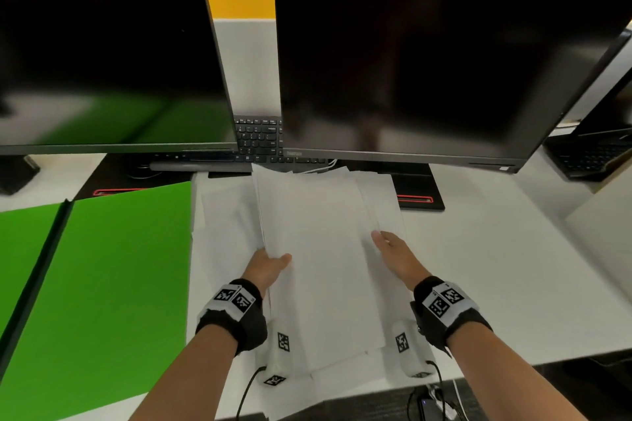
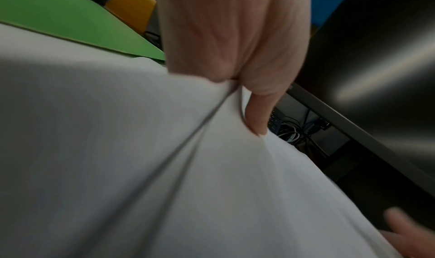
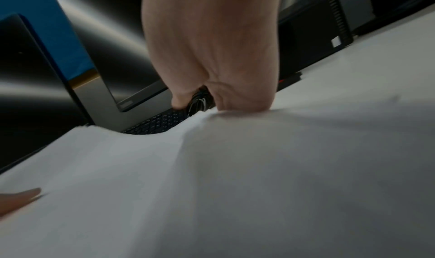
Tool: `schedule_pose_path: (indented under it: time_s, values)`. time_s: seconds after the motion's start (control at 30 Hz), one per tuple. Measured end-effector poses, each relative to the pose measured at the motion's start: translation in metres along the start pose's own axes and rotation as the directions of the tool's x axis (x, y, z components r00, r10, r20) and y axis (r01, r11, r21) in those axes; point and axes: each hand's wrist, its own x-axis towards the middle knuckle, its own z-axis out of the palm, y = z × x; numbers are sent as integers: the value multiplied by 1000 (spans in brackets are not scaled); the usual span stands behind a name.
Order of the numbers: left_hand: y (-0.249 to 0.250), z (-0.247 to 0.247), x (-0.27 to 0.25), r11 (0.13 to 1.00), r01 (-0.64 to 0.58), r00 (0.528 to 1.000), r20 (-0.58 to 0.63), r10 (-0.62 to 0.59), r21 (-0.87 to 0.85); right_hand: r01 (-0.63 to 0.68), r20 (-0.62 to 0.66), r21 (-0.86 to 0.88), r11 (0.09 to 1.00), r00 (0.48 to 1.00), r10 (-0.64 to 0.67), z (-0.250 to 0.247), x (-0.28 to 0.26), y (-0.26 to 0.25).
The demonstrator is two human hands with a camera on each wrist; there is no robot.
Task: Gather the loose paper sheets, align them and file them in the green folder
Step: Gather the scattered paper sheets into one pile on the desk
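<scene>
A stack of white paper sheets is held a little above the desk, between the two monitors' bases and the near edge. My left hand grips its left edge, thumb on top and fingers underneath. My right hand grips the right edge the same way. More loose sheets lie spread on the desk under and left of the stack. The green folder lies open flat at the left. The left wrist view shows my left hand pinching the paper. In the right wrist view my right hand holds the paper, its fingers hidden beneath.
Two dark monitors stand close behind the papers, with a black keyboard between them. The monitor bases sit just beyond the sheets. A laptop is at the far right. The white desk ends just below my wrists.
</scene>
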Motion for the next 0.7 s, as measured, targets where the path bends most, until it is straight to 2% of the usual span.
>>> schedule_pose_path:
  time_s: [0.07,0.13,0.23,0.27,0.37,0.43,0.5,0.57,0.63,0.7]
  values:
    - [0,-1,-4,999,-34,998,47,32,25,1,-25,-16,1000,1000,-1,7,4,6]
    - [0,-5,-4,991,-54,998,40,50,119,-12,-99,-11,1000,995,10,10,6,10]
    - [-4,-21,-4,904,19,992,-124,38,426,2,-160,58,998,987,7,9,5,14]
    - [-7,-29,-5,880,66,980,-198,33,471,5,-174,90,996,985,11,8,5,14]
    - [-17,-53,-7,871,196,924,-381,-10,451,21,-219,130,991,976,8,7,2,15]
    - [-21,-60,-7,875,240,899,-437,-36,420,22,-220,128,991,976,7,5,0,16]
    - [-22,-61,-3,894,234,907,-417,-59,383,4,-220,98,995,975,17,1,1,16]
    - [-23,-60,1,910,178,938,-344,-41,376,-40,-283,-1,999,958,38,-8,5,16]
    - [-24,-60,4,921,118,946,-325,9,371,-195,-374,-156,968,919,124,-20,9,14]
    - [-24,-61,5,937,96,927,-373,39,336,-292,-389,-253,922,904,179,-27,12,12]
